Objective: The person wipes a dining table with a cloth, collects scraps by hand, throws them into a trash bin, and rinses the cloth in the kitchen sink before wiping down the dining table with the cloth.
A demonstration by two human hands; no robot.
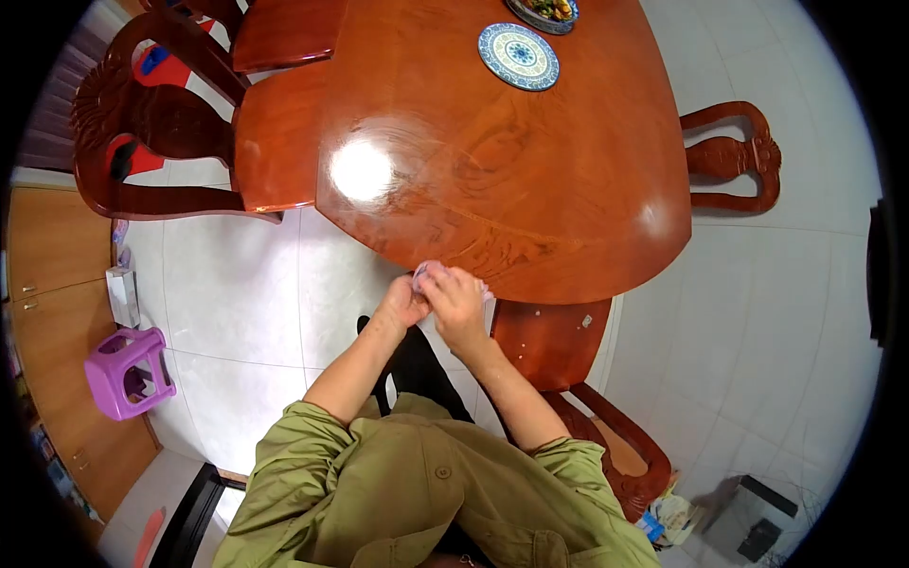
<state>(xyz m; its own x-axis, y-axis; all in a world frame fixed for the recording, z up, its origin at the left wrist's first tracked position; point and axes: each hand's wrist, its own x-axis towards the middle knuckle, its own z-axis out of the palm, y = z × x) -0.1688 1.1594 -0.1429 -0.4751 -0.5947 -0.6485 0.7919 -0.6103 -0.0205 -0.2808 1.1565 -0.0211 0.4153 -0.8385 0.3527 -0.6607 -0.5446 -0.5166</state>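
Observation:
A crumpled pinkish cloth (431, 271) is bunched between my hands at the near edge of the wooden table (492, 189). My right hand (456, 301) closes around it from above, and one end of the cloth sticks out past the fingers on the right. Pressed close against it, my left hand (405, 303) is curled at the left side of the bundle, with its fingertips partly hidden. Smeary marks show on the glossy tabletop beyond the hands.
A blue-and-white plate (519, 57) and a dish of food (547, 11) are on the table's far part. Wooden chairs stand at the left (156, 123), right (734, 158) and near side (544, 341). A purple stool (128, 374) stands on the floor by the wooden cabinet (62, 256).

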